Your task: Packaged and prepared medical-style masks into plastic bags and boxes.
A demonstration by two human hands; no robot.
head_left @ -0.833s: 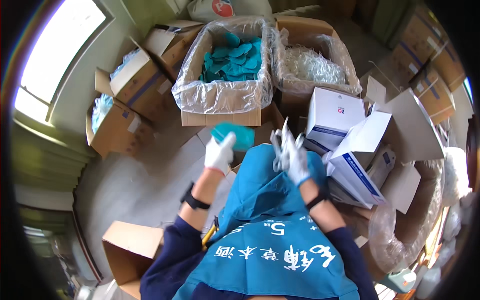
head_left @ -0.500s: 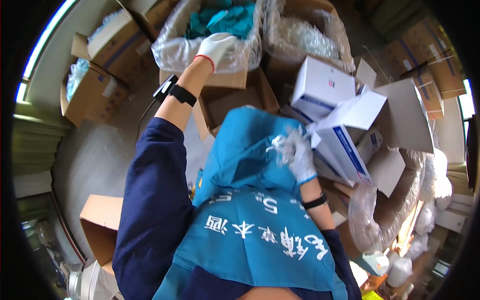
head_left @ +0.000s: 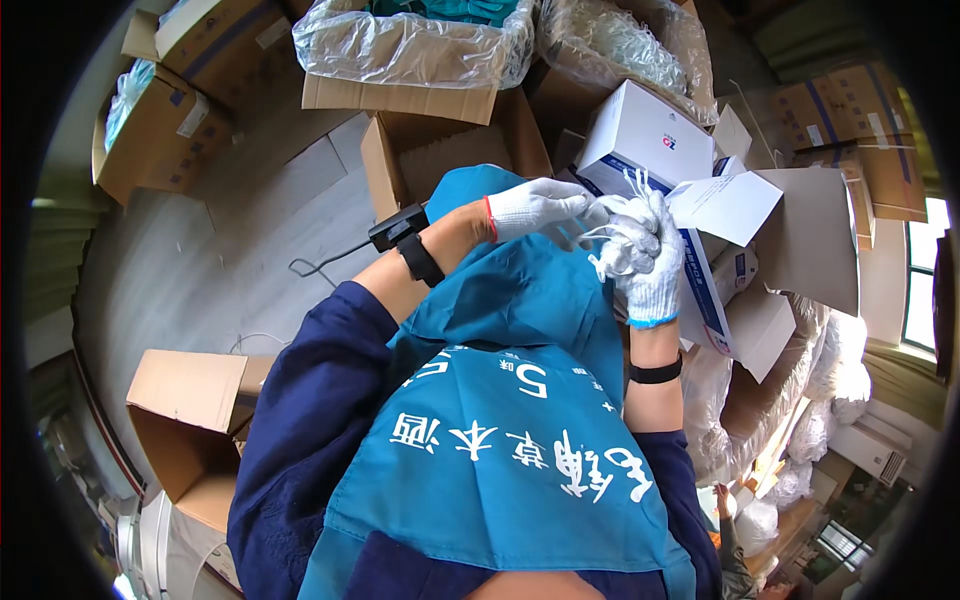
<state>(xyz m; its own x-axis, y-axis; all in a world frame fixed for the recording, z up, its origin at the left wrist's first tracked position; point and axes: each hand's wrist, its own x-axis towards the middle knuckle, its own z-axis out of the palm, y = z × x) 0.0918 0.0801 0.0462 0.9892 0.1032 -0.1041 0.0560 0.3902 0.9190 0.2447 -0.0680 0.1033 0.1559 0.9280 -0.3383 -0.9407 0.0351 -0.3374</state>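
Observation:
My right hand (head_left: 655,285), in a white knit glove with a blue cuff, is closed around a bundle of thin white cords (head_left: 628,240). Looped ends stick out above and to the left of its fingers. My left hand (head_left: 535,207), in a white glove with a red cuff, reaches in from the left. Its fingers stretch toward the cords, slightly apart, and its fingertips are at the bundle's left side. I cannot tell whether they touch a cord. Both hands are above the teal apron (head_left: 500,310) over my lap.
Ahead stand a plastic-lined carton (head_left: 400,92) of teal pieces and a plastic-lined box (head_left: 700,75) of pale, stringy material. An open carton (head_left: 385,165) stands before them. White boxes (head_left: 640,140) lean at the right. Another open carton (head_left: 185,385) lies at the left, near a cable (head_left: 320,268).
My left hand has come back from the carton of teal pieces, toward the cords. My right hand has moved up and to the right with the bundle. My view has shifted slightly.

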